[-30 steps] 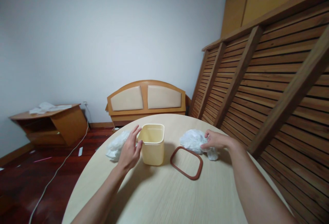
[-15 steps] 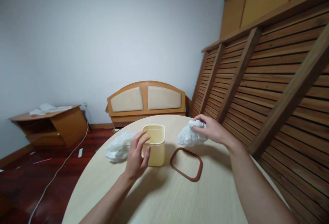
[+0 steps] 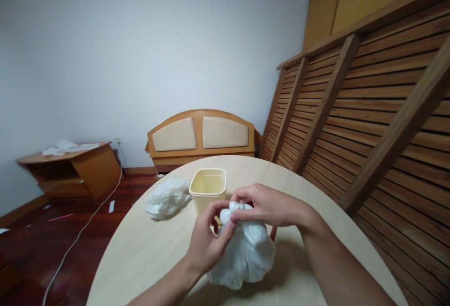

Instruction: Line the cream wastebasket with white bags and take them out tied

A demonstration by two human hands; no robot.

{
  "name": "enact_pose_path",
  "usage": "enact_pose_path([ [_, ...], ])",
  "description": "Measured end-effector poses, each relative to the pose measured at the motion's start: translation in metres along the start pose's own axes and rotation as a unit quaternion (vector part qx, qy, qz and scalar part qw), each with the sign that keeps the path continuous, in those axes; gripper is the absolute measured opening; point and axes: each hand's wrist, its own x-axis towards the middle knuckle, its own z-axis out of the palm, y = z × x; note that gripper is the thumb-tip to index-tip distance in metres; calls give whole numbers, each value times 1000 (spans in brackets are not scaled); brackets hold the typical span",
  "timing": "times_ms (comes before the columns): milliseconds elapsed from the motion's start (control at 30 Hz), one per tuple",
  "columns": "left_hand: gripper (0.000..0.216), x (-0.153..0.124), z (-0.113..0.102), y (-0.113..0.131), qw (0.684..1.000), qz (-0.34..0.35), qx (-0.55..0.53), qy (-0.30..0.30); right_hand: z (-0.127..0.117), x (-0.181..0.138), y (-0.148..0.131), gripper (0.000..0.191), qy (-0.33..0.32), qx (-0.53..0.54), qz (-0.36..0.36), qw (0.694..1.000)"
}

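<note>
Both my hands hold a crumpled white plastic bag point(image 3: 246, 254) above the near part of the round table point(image 3: 140, 250). My left hand point(image 3: 207, 240) pinches its bunched top from the left. My right hand point(image 3: 267, 205) grips the same top from the right, fingers curled. Just behind the hands stands a small pale yellow bin point(image 3: 208, 189), open at the top. The brown ring-shaped rim point(image 3: 272, 234) lying on the table is almost wholly hidden behind the bag and my right hand.
A second crumpled white bag point(image 3: 168, 197) lies on the table left of the bin. Slatted wooden bed frames point(image 3: 369, 123) lean along the right. A padded headboard point(image 3: 200, 135) stands at the far wall, a low wooden cabinet point(image 3: 70, 170) at the left, a white cable point(image 3: 80, 233) on the floor.
My right hand lifted the white bag from the table's right side and brought it toward me. My left hand left the bin and took hold of the bag's top.
</note>
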Motion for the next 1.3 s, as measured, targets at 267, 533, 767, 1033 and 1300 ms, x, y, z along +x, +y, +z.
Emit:
enact_pose_path([
  [267,35,13,-2,-4,988,-90,-126,12,-3,3,3,32,39,-67,-119,990],
  [533,28,18,-2,-5,980,-113,-164,21,-1,3,9,11,10,-60,-58,996],
  [767,36,21,-9,-9,964,-93,-222,111,-7,-2,2,22,-26,-47,-9,999],
  [1033,44,15,-14,0,954,-108,-275,-53,-4,-1,-2,12,23,-38,-26,999],
  [1300,47,18,-13,-5,966,-137,-217,-3,-4,-2,-4,13,-11,-8,-42,999],
])
